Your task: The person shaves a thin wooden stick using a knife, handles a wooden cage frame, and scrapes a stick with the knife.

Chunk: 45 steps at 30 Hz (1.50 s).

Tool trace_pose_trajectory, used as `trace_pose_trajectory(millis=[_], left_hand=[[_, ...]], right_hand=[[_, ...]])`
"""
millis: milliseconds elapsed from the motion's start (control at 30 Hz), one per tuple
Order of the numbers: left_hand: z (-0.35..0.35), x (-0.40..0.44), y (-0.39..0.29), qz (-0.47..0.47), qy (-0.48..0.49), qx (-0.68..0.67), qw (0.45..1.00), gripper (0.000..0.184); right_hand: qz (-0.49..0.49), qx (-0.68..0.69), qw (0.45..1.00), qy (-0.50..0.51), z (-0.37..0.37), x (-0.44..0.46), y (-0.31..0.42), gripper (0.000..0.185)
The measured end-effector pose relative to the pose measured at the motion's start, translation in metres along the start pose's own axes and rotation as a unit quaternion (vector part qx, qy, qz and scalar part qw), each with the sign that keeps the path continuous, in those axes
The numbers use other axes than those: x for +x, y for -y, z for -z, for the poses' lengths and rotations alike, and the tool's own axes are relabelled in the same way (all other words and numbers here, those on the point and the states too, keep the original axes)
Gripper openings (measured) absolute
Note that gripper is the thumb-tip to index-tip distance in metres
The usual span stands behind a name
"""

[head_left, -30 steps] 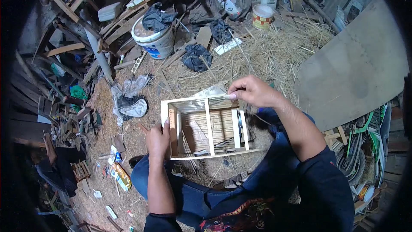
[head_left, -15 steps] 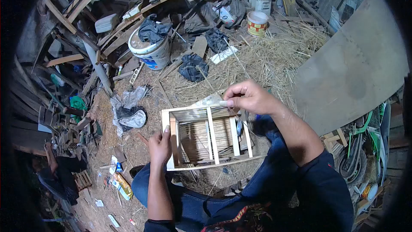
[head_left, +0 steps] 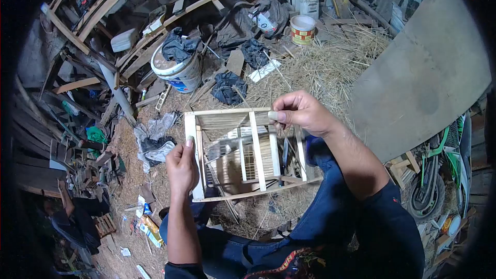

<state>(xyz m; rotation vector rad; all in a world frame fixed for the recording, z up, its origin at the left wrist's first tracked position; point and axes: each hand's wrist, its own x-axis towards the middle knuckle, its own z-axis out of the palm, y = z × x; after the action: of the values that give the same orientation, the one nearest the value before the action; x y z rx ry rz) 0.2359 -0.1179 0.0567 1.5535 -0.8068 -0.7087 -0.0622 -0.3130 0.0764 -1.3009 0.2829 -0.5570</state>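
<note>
In front of me is a small box-shaped wooden cage frame (head_left: 257, 150), with pale rails, crossbars and rows of thin slats on its sides. My left hand (head_left: 181, 169) is closed around its left end post, thumb lying along the front. At the far rail, right of the middle crossbar, the thumb and fingers of my right hand (head_left: 298, 112) pinch together. Whether they hold the rail alone or a small piece against it is hidden. Through the open bars, ground and loose sticks show below.
A large white bucket (head_left: 178, 72) with a black bag stands beyond, near a red-and-yellow tub (head_left: 303, 30) and straw (head_left: 330, 67). A big flat sheet (head_left: 418, 77) leans right, above a green bike (head_left: 434, 170). Another person (head_left: 77, 217) sits lower left.
The cage frame has tilted and its left end has risen, showing more through the bars. My left hand has moved left and slightly up with it. My right hand stays at the far rail.
</note>
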Motion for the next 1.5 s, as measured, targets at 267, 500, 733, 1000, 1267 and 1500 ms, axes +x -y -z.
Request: trace_pose_trajectory(millis=[267, 500, 733, 1000, 1267, 1500], left_hand=[[-0.018, 0.054, -0.054, -0.088, 0.009, 0.150, 0.985, 0.046], [-0.056, 0.123, -0.071, -0.211, 0.001, 0.265, 0.941, 0.047], [-0.112, 0.168, -0.052, -0.219, -0.095, 0.416, 0.878, 0.050], [-0.140, 0.230, 0.024, -0.210, -0.134, 0.542, 0.802, 0.046], [-0.156, 0.252, 0.083, -0.149, -0.148, 0.557, 0.803, 0.049], [-0.176, 0.253, 0.099, -0.116, -0.125, 0.547, 0.820, 0.047]], right_hand=[[0.092, -0.066, 0.985, -0.132, 0.022, -0.005, 0.012, 0.011], [0.187, -0.176, 0.856, -0.449, 0.049, -0.003, 0.017, 0.014], [0.197, -0.182, 0.848, -0.457, 0.049, -0.003, 0.012, 0.014], [0.199, -0.152, 0.871, -0.423, 0.049, 0.000, 0.005, 0.011], [0.163, -0.144, 0.902, -0.374, 0.044, 0.001, 0.007, 0.007], [0.149, -0.155, 0.909, -0.357, 0.038, 0.002, 0.013, 0.007]])
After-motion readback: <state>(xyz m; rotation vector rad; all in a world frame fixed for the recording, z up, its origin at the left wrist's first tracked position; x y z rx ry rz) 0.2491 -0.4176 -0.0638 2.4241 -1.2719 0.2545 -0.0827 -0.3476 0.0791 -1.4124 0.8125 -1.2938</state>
